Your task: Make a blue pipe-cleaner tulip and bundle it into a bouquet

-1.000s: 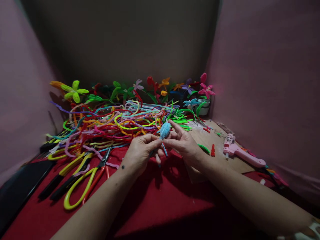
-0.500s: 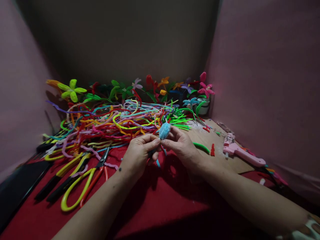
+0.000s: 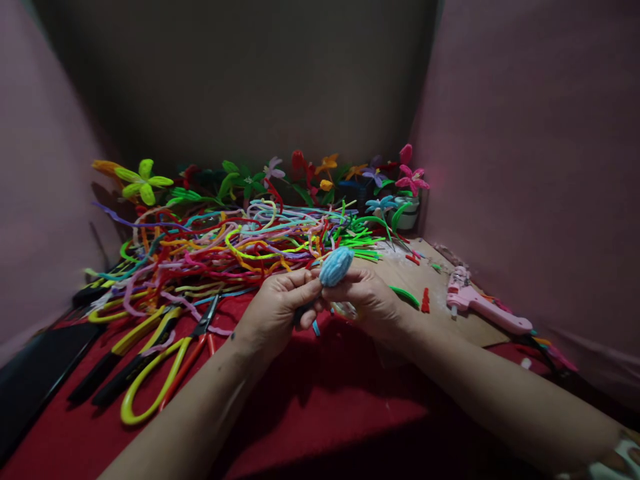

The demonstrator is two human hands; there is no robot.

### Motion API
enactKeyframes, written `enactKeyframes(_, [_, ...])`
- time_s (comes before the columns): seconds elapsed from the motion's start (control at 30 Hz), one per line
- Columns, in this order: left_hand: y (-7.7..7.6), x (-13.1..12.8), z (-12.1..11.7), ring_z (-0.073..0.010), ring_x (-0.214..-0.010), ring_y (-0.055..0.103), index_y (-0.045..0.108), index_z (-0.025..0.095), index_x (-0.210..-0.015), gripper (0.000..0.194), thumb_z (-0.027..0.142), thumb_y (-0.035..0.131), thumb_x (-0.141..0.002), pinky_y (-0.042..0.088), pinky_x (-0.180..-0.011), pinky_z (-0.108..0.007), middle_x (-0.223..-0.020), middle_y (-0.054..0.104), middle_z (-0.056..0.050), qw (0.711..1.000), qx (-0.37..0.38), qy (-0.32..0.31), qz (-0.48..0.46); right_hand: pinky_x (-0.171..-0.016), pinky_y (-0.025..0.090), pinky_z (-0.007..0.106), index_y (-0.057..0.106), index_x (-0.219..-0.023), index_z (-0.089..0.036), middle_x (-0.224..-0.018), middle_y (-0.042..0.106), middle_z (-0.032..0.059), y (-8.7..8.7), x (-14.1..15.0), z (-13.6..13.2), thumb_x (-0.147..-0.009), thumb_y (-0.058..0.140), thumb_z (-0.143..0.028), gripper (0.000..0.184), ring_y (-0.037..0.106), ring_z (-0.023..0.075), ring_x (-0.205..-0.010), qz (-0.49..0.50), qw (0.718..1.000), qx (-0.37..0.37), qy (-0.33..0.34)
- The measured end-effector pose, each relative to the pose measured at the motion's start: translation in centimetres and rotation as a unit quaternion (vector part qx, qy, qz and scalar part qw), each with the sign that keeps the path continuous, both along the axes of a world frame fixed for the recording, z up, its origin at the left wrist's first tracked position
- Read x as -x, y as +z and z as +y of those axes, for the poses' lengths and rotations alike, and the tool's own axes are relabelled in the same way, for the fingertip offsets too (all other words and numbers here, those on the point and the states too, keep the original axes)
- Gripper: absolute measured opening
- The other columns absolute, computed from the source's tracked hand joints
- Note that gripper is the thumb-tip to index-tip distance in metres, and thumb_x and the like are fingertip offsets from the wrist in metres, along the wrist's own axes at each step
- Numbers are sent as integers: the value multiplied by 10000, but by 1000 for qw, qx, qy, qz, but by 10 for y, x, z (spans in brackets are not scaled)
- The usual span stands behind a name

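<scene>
Both hands meet over the red cloth point(image 3: 320, 407) and hold one small light-blue pipe-cleaner bud point(image 3: 336, 266), a tightly wound oval. My left hand point(image 3: 274, 313) pinches the bud's lower end and stem from the left. My right hand point(image 3: 369, 300) grips it from the right, thumb and fingers curled under it. A short blue stem end point(image 3: 316, 327) pokes out below the hands. The bud tilts to the upper right.
A big tangle of coloured pipe cleaners point(image 3: 225, 247) lies behind the hands. Finished pipe-cleaner flowers point(image 3: 325, 177) line the back wall. Yellow-handled scissors point(image 3: 155, 373) and pliers lie at the left. A pink glue gun point(image 3: 480, 307) rests on a cardboard sheet point(image 3: 450, 320) at the right.
The bud has turned from upright to tilted right and looks fuller. My right fingers have curled under it, and the dangling blue stem has been drawn up between the hands.
</scene>
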State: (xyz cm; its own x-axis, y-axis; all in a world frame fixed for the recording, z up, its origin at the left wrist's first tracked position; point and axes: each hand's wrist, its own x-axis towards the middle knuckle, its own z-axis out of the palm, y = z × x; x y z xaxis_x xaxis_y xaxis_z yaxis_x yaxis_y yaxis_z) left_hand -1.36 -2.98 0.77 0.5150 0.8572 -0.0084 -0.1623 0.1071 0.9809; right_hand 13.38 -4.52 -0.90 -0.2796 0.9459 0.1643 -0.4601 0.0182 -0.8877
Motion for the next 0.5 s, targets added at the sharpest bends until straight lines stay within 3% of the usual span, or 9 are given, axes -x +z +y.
enactKeyframes(0.2, [0, -2, 0, -10, -355, 360, 553, 122, -613, 235, 299, 600, -760, 214, -362, -145, -470, 490, 33, 1000, -15, -7, -1, -686, 404, 318, 664, -701, -180, -681, 605, 1, 0, -2, -1, -621, 700, -193, 89, 529, 133, -646, -8, 1000, -10, -27])
enactKeyframes(0.37, [-1, -4, -1, -16, -327, 342, 555, 121, -666, 227, 320, 584, -772, 247, -340, -138, -426, 452, 47, 999, 23, -22, -19, -593, 383, 280, 646, -670, -167, -627, 583, -5, -1, 4, 0, -574, 732, -198, 132, 493, 115, -575, 36, 997, 29, -56])
enactKeyframes(0.5, [-1, -7, -3, -51, -314, 389, 533, 141, -766, 185, 321, 576, -769, 321, -329, -160, -426, 477, 50, 999, 19, -5, -45, -539, 360, 267, 619, -710, -172, -573, 558, -18, 1, 7, 1, -593, 717, -207, 157, 480, 112, -524, 76, 995, 52, -25])
